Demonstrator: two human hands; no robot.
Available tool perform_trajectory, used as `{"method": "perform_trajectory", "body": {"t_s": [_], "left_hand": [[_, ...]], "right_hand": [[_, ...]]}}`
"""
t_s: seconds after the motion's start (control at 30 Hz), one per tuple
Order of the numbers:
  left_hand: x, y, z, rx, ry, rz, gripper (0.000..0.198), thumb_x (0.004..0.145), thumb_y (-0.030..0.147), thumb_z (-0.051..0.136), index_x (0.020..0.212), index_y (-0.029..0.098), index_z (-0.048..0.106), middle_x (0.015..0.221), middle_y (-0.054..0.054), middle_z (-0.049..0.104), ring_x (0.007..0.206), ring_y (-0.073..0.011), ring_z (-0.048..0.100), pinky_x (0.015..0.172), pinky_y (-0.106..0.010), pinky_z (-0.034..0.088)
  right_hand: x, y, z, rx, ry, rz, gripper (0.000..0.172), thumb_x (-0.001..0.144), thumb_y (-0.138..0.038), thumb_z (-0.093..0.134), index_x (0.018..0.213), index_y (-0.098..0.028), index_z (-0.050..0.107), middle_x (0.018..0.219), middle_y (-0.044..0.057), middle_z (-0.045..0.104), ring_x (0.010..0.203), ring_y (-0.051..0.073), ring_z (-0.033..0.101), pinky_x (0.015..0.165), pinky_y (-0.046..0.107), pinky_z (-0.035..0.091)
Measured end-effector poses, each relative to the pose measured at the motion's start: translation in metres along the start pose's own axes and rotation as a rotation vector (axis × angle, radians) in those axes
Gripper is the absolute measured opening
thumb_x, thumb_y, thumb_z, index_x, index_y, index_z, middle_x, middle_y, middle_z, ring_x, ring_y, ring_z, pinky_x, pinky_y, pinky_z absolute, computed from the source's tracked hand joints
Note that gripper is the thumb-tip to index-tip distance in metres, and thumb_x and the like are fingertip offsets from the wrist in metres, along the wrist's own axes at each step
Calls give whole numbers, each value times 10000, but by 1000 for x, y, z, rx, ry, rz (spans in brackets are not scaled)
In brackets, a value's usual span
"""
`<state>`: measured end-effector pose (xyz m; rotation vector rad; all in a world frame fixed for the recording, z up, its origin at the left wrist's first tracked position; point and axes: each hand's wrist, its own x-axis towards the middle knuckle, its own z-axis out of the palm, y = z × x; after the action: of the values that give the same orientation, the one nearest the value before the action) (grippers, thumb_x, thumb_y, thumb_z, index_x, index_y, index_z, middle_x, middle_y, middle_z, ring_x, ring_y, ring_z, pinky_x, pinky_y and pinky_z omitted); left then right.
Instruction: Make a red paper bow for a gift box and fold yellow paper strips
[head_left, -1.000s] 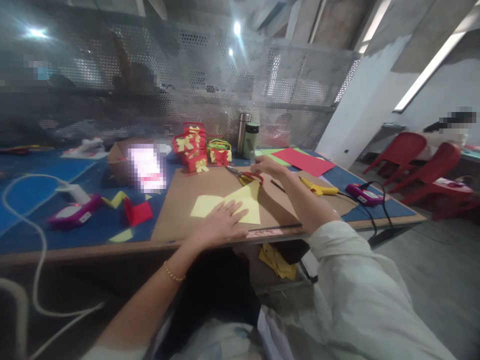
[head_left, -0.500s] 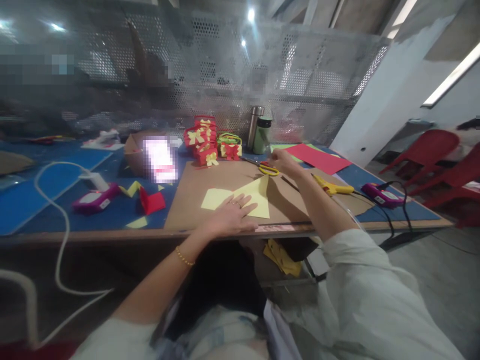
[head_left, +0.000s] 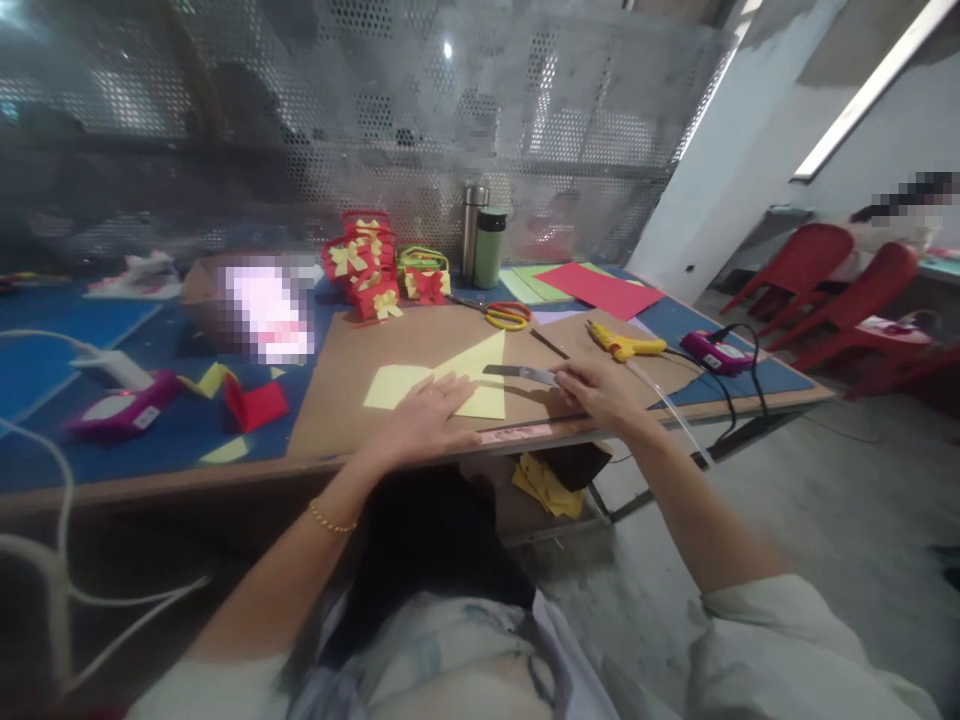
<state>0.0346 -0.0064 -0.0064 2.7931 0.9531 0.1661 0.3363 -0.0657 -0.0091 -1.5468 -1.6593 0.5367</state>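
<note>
My left hand (head_left: 435, 410) lies flat, fingers spread, on a pale yellow sheet (head_left: 480, 372) of felt or paper, pressing it onto a brown cardboard mat (head_left: 337, 345). In my right hand (head_left: 596, 388) is a utility knife (head_left: 529, 374), its dark blade pointing left beside the sheet's right edge. I cannot tell whether the blade touches the sheet. Behind the sheet lie yellow-handled scissors (head_left: 508, 316). A thin dark stick (head_left: 550, 344) rests on the cardboard just beyond the knife, and a yellow glue gun (head_left: 626, 343) is farther right.
Red gift boxes with yellow bows (head_left: 367, 265) and a green bottle (head_left: 490, 250) stand at the back. Red and green sheets (head_left: 600, 288) lie back right. To the left are a lit, blurred screen (head_left: 266, 305), red scrap (head_left: 255, 402) and a purple device (head_left: 124, 405); another (head_left: 716, 352) sits right.
My right hand has come back from near the scissors toward the front and now holds the utility knife. My left hand stays on the yellow sheet. The view has shifted to the right.
</note>
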Motion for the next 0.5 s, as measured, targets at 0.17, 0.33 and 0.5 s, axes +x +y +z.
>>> {"method": "perform_trajectory", "body": {"t_s": [0.17, 0.33, 0.5], "left_hand": [[0, -3, 1, -16, 1, -3, 886, 961, 751, 431, 1627, 171, 371, 1710, -127, 328, 1605, -276, 265, 1321, -463, 162], [0, -3, 1, -24, 17, 10, 885, 959, 759, 424, 1614, 164, 394, 1709, -135, 324, 1605, -285, 262, 1321, -473, 161], [1, -4, 4, -16, 36, 14, 876, 957, 756, 426, 1604, 166, 412, 1704, -132, 341, 1603, -293, 266, 1318, -479, 164]], "right_hand": [[19, 12, 16, -123, 52, 9, 289, 883, -355, 536, 925, -171, 755, 620, 9, 639, 574, 158, 534, 577, 267, 396], [11, 13, 9, -343, -3, -18, 319, 870, -252, 527, 984, -186, 818, 811, 64, 778, 744, 197, 648, 668, 273, 441], [1, 4, -1, -356, -114, -46, 363, 913, -279, 513, 1062, -186, 831, 768, 51, 772, 681, 192, 646, 651, 272, 456]]}}
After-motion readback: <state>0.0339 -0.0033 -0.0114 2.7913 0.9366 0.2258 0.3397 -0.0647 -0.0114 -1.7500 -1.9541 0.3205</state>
